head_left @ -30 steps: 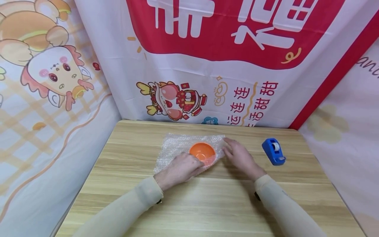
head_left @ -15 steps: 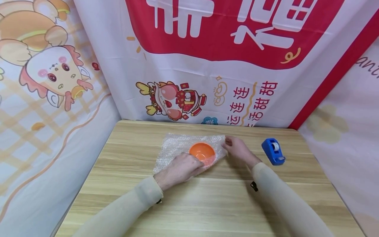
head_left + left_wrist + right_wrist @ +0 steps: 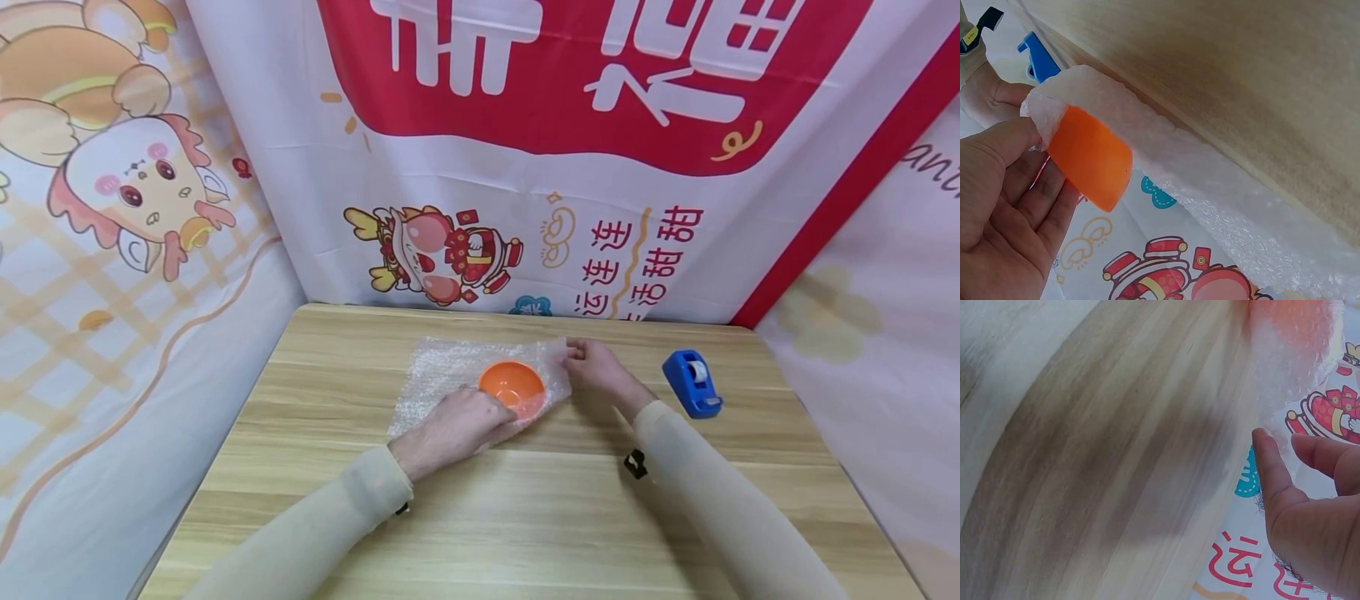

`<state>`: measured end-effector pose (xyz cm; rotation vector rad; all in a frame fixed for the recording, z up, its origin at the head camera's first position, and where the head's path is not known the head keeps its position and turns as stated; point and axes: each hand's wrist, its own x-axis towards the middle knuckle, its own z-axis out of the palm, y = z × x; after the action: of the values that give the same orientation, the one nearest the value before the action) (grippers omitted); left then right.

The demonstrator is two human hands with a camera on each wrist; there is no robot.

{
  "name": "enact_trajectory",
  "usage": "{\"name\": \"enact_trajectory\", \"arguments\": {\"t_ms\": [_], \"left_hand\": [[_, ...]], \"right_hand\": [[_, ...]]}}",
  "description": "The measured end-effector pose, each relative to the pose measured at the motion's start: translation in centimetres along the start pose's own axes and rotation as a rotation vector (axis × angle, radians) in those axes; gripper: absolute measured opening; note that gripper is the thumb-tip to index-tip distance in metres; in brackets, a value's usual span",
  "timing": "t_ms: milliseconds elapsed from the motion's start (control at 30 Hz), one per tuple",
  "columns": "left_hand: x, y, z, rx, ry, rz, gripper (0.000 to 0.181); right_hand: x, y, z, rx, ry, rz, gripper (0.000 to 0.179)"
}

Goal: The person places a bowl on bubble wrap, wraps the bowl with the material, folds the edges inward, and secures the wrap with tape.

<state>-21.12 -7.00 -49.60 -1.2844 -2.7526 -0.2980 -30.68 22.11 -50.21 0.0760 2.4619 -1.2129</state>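
Note:
An orange bowl [image 3: 512, 382] rests on a sheet of bubble wrap [image 3: 442, 367], part of which is folded up over its near right side. My left hand [image 3: 459, 423] grips the bowl's near rim together with the folded wrap; in the left wrist view the thumb of that hand [image 3: 997, 206] lies on the wrap and the fingers sit against the orange wall. At the sheet's far right corner, my right hand [image 3: 600, 368] pinches the wrap. Close up in the right wrist view, thumb and forefinger of the right hand [image 3: 1316, 519] have the clear film between their tips.
A blue tape dispenser [image 3: 693, 383] stands to the right of my right hand on the wooden table [image 3: 517, 517]. Printed cloth walls border the table at the back [image 3: 480, 183], the left and the right.
My right hand has shifted slightly left and its fingers have curled in on the wrap's corner, where they lay straighter before. The left hand and the bowl stay in place.

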Motion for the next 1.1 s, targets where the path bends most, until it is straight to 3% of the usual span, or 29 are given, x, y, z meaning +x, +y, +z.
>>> {"name": "enact_trajectory", "arguments": {"t_ms": [233,433,600,767,1100], "left_hand": [[0.1,0.0,0.0,0.003,-0.018,-0.004,0.020],[0.0,-0.1,0.0,-0.009,-0.008,-0.005,0.020],[0.0,-0.1,-0.1,-0.015,0.026,0.014,0.019],[0.1,-0.1,-0.1,-0.019,0.012,0.004,0.019],[0.1,0.0,-0.2,0.001,-0.009,-0.009,0.019]], "right_hand": [[-0.5,-0.1,0.0,0.001,0.023,-0.068,0.043],[-1.4,-0.9,-0.1,0.081,0.045,-0.029,0.042],[-2.1,-1.5,0.2,0.096,0.066,-0.040,0.040],[-2.8,-2.1,0.3,0.126,0.061,-0.050,0.041],[-4.0,-2.7,1.4,0.131,0.035,-0.201,0.027]]}}
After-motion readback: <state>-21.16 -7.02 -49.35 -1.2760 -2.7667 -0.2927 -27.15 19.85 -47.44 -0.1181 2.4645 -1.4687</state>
